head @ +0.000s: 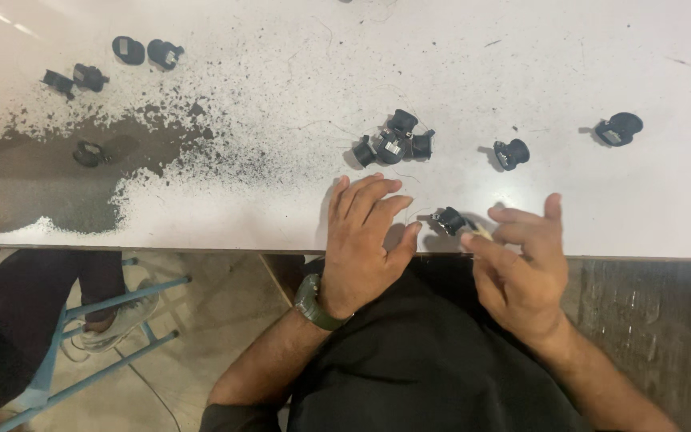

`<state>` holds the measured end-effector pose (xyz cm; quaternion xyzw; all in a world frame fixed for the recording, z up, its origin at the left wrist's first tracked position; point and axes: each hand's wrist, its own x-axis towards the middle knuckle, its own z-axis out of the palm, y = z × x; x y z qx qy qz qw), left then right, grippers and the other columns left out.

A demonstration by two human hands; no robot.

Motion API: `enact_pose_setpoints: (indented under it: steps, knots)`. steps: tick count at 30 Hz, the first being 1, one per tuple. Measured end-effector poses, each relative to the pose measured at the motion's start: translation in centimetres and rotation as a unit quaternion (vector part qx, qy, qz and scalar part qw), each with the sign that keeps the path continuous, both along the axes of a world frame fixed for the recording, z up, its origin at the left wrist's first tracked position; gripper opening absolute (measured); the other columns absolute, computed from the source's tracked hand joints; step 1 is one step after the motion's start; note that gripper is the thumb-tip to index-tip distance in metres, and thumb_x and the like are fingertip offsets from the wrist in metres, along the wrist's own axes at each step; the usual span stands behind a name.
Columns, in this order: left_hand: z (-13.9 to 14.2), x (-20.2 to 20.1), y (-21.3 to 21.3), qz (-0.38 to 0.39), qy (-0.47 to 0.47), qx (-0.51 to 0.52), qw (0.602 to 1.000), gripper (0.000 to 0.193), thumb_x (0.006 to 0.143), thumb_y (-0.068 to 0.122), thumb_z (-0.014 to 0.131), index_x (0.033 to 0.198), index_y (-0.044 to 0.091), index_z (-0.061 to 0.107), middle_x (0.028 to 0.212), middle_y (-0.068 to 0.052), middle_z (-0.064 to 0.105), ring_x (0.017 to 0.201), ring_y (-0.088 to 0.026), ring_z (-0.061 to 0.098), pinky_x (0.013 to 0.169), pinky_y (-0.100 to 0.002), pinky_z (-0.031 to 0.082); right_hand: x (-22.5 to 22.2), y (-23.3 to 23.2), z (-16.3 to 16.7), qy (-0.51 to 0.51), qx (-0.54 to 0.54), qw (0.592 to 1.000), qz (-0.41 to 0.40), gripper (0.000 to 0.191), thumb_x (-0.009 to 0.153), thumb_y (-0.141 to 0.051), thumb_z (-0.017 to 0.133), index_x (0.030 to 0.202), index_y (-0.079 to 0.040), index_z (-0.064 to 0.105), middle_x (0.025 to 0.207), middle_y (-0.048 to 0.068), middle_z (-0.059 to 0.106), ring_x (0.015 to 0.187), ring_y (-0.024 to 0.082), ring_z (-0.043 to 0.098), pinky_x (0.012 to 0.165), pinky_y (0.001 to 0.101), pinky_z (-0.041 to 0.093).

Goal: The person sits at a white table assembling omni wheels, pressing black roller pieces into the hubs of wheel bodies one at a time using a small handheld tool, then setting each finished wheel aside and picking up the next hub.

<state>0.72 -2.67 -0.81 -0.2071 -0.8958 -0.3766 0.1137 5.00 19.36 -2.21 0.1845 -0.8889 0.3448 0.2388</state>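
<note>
My left hand (365, 240) lies palm down on the near edge of the white table (457, 72), fingers spread, holding nothing; a dark green watch sits on its wrist. My right hand (521, 264) hovers at the table edge, its fingertips pinching a small pale piece beside a small black plastic part (449, 220). That part rests on the table between my two hands. A cluster of three similar black parts (393, 142) lies just beyond my left hand.
Single black parts lie at the right (512, 153) and far right (619, 128). Several more sit at the far left (128, 50). Worn dark patches (57, 176) mark the table's left side. A blue stool frame (93, 336) and another person's shoe are below left.
</note>
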Motion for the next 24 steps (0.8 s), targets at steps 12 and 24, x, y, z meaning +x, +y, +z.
enact_pose_setpoints:
  steps: [12, 24]
  knots:
    - [0.2, -1.2, 1.2, -0.064, -0.041, 0.052, 0.996, 0.014, 0.086, 0.008, 0.078, 0.097, 0.012, 0.070, 0.127, -0.004, 0.066, 0.133, -0.028, 0.059, 0.124, -0.057, 0.032, -1.4, -0.8, -0.6, -0.061, 0.067, 0.995, -0.044, 0.043, 0.076, -0.021, 0.090, 0.115, -0.010, 0.074, 0.112, 0.009, 0.059, 0.123, 0.032, 0.055, 0.126, 0.0672, 0.013]
    - [-0.8, -1.2, 1.5, -0.119, 0.132, -0.072, 0.981, 0.019, 0.083, 0.006, 0.077, 0.094, 0.008, 0.063, 0.124, -0.008, 0.060, 0.134, -0.031, 0.054, 0.115, -0.053, 0.045, -1.3, -0.5, -0.8, -0.063, 0.057, 0.995, -0.049, 0.037, 0.075, -0.024, 0.088, 0.107, -0.009, 0.076, 0.107, 0.008, 0.059, 0.119, 0.030, 0.056, 0.125, 0.0673, 0.013]
